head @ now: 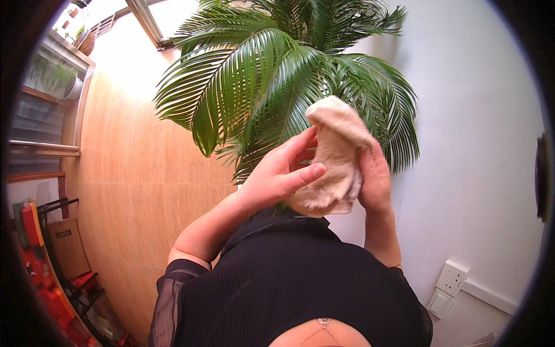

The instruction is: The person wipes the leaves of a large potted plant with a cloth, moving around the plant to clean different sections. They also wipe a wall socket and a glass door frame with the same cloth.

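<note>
A beige, fuzzy cloth (pixel 336 156) is bunched upright in front of my chest, with its top edge folded over. My right hand (pixel 375 180) holds the cloth along its right side, its fingertips partly hidden under the fold. On the other side is my left hand (pixel 279 169), its thumb across the front of the cloth and its fingers at the left edge. How firmly the left fingers grip is not clear. Just beyond the hands spread the green, feathery fronds of a cycad-like plant (pixel 277 82); its base is hidden.
A white wall (pixel 455 130) rises close on the right, with a socket and switch panel (pixel 448 286) low down. Wood-look floor (pixel 130 173) lies to the left. Beyond it stand a black metal rack (pixel 54 208), a cardboard box (pixel 69 247) and a grey plant pot (pixel 73 89).
</note>
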The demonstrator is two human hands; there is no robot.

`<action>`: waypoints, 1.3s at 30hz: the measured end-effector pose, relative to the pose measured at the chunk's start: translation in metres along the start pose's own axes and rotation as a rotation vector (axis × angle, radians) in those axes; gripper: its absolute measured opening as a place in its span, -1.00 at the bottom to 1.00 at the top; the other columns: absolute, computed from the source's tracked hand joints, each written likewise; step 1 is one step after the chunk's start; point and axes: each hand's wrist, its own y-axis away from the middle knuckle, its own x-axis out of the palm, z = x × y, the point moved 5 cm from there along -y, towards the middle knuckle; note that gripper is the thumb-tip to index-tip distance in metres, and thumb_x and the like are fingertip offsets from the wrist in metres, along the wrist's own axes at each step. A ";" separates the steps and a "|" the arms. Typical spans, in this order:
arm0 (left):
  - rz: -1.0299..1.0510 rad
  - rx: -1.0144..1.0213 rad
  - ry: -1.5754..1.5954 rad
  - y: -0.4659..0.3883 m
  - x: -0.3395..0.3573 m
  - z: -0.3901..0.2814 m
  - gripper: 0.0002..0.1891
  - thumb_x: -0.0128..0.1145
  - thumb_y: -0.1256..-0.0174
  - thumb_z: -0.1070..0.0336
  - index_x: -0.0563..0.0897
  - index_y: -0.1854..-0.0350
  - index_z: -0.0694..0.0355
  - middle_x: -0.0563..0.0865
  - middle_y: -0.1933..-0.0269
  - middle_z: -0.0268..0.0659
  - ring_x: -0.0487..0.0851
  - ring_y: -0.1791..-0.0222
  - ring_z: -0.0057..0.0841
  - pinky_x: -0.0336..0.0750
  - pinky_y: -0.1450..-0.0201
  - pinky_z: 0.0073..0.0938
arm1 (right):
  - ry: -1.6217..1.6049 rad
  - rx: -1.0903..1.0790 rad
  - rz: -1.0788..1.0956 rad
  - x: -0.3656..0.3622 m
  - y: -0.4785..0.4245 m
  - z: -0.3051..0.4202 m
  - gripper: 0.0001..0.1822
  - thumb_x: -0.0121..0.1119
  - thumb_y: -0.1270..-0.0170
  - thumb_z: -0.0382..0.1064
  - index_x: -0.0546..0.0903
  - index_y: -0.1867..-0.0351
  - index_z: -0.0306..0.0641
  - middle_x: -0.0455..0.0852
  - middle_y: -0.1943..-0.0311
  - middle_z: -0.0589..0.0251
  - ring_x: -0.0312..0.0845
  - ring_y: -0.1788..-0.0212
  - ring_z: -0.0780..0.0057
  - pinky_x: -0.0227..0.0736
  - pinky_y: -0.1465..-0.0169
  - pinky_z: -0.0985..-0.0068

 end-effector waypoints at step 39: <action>-0.332 0.333 -1.333 -0.078 -0.038 -0.008 -0.62 0.16 -0.26 0.39 0.71 -0.13 0.00 0.66 0.07 -0.24 0.69 0.16 -0.24 0.59 0.11 -0.32 | -0.345 0.411 -0.212 0.009 -0.077 -0.117 -0.74 0.10 -0.52 -0.30 0.57 -0.16 -0.24 0.70 0.01 0.27 0.64 0.01 0.49 0.58 -0.06 0.51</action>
